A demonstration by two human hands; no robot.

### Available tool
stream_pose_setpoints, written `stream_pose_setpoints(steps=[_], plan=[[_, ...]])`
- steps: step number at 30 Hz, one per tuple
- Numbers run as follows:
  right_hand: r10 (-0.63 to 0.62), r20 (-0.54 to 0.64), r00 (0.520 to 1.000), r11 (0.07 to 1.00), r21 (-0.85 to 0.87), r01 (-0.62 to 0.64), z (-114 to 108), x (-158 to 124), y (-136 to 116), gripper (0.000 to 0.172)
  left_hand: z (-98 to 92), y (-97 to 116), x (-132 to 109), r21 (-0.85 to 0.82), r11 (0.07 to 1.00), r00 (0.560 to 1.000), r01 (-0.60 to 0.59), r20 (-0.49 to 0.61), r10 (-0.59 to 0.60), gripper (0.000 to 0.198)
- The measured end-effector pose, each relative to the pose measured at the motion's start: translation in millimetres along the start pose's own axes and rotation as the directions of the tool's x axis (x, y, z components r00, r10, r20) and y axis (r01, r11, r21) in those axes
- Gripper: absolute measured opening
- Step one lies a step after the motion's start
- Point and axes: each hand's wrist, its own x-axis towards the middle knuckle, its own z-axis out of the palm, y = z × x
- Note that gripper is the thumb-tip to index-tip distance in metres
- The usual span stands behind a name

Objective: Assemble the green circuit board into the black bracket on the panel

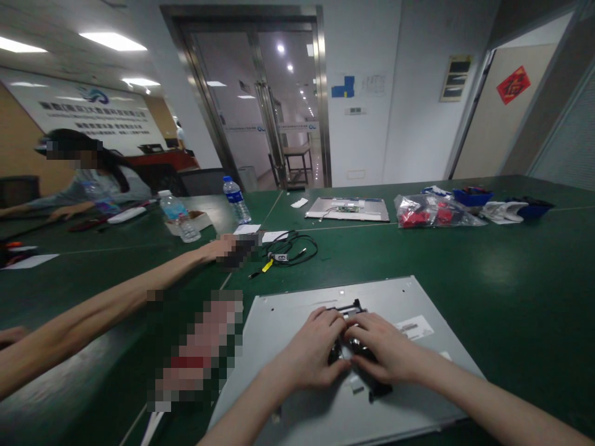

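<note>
A flat grey metal panel (279,334), like the back of a display, lies on the green table in front of me. Near its middle is a dark plastic part (380,391) with a bracket-like top end (354,304), mostly covered by my fingers. My left hand (316,350) has its fingers curled over the part's left side. From the other side, my right hand (388,350) grips the same piece, thumb below and fingers above. The fingertips of both hands nearly meet. A white label (415,327) shows on the panel just beyond my right hand.
Another person's arm (116,297) reaches in from the left to a blurred dark object (242,251). A coiled black cable (297,251) lies beyond the panel. Farther back are water bottles (237,201), a second panel (367,210), and a plastic bag with red items (430,214).
</note>
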Motion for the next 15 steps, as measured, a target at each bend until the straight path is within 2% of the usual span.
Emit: stream_pose_setpoints(steps=[15], plan=[[-0.025, 0.012, 1.0, 1.0, -0.004, 0.025, -1.8, -4.0, 5.8, 0.032, 5.5, 0.6, 3.7, 0.011, 0.999, 0.999, -0.031, -0.011, 0.032, 0.04]])
